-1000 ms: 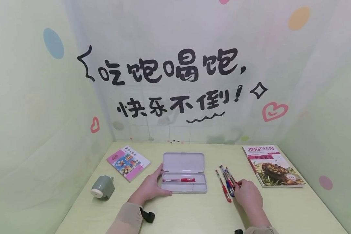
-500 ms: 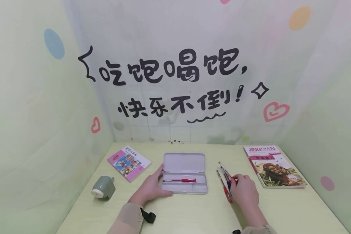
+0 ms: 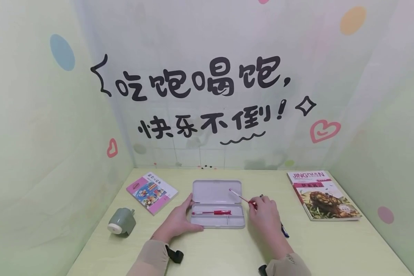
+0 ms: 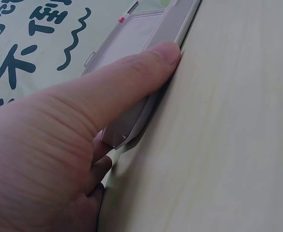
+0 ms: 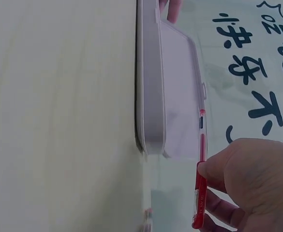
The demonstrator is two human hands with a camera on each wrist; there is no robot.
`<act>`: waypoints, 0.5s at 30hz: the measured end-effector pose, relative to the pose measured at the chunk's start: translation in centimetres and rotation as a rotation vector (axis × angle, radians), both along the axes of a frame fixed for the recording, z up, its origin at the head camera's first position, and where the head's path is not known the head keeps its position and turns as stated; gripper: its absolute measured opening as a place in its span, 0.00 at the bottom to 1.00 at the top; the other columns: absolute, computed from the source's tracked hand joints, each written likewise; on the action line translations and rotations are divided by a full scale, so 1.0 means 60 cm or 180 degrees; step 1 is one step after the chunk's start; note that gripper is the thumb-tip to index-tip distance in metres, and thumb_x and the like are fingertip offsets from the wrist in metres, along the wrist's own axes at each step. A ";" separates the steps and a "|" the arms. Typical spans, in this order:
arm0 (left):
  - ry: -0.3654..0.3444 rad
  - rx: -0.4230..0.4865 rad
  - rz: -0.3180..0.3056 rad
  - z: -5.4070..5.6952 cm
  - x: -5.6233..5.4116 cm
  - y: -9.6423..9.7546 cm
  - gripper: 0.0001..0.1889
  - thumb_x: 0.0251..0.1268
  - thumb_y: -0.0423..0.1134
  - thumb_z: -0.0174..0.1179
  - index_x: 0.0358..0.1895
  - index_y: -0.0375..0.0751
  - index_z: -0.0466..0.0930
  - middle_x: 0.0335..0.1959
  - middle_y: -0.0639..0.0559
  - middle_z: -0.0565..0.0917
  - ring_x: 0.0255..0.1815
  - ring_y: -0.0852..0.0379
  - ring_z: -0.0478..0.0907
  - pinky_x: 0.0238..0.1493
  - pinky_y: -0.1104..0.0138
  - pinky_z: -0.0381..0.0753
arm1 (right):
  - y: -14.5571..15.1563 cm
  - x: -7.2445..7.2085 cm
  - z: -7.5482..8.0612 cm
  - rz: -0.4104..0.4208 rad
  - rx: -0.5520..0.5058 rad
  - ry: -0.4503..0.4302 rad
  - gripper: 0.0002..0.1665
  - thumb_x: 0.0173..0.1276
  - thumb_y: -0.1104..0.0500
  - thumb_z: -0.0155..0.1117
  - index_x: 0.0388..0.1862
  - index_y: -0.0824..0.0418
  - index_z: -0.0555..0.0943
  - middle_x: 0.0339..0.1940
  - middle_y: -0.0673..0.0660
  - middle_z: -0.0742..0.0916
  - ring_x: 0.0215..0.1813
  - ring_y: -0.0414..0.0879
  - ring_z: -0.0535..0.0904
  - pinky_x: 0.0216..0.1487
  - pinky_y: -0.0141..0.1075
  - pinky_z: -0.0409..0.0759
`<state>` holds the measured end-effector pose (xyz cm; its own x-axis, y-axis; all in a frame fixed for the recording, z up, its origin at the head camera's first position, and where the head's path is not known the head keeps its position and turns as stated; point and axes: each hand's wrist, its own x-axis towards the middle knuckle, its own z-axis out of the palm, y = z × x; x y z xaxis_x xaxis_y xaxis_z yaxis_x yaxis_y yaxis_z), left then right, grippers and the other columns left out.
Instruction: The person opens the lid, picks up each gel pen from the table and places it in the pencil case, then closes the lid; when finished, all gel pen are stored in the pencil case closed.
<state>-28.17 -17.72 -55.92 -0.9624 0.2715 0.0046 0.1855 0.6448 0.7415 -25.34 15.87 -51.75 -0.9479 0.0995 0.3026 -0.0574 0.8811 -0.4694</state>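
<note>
An open pale lilac pencil case (image 3: 216, 191) lies mid-table, its lid tipped back. My left hand (image 3: 176, 223) holds its left end, the thumb along the front edge and fingers round the side. Inside the rear compartment lies a red pen (image 3: 222, 212). Just right of the case, my right hand (image 3: 266, 221) pinches another red gel pen (image 5: 200, 193) by its red grip; the clear barrel slants up and left in front of the lid's right side. Beneath the right hand a blue pen end (image 3: 285, 231) shows on the table; the other pens there are mostly hidden.
A grey-green pencil sharpener (image 3: 122, 222) stands at the left. Behind it lies a pink-and-white booklet (image 3: 151, 192). A thicker book (image 3: 322, 196) with a brown animal on its cover lies at the back right. Printed walls enclose the pale table (image 3: 220, 253).
My right hand has lifted a red pen from the group on the right and carried it left toward the case. The left hand keeps its place on the case.
</note>
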 end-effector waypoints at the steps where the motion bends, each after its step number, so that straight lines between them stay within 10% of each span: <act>1: -0.0003 0.0006 0.0000 0.000 0.000 0.000 0.79 0.39 0.60 0.91 0.92 0.43 0.45 0.85 0.43 0.73 0.87 0.34 0.66 0.89 0.36 0.62 | -0.009 -0.003 -0.001 0.0051 0.0019 0.0014 0.09 0.78 0.57 0.70 0.49 0.59 0.90 0.46 0.61 0.87 0.47 0.58 0.79 0.46 0.51 0.81; 15: -0.0041 0.0020 0.0002 -0.001 -0.002 0.001 0.78 0.41 0.61 0.90 0.93 0.45 0.45 0.85 0.44 0.73 0.87 0.35 0.65 0.88 0.36 0.63 | -0.113 -0.030 -0.016 0.0616 0.0485 0.0006 0.04 0.75 0.54 0.76 0.42 0.52 0.91 0.45 0.54 0.87 0.48 0.52 0.77 0.51 0.47 0.83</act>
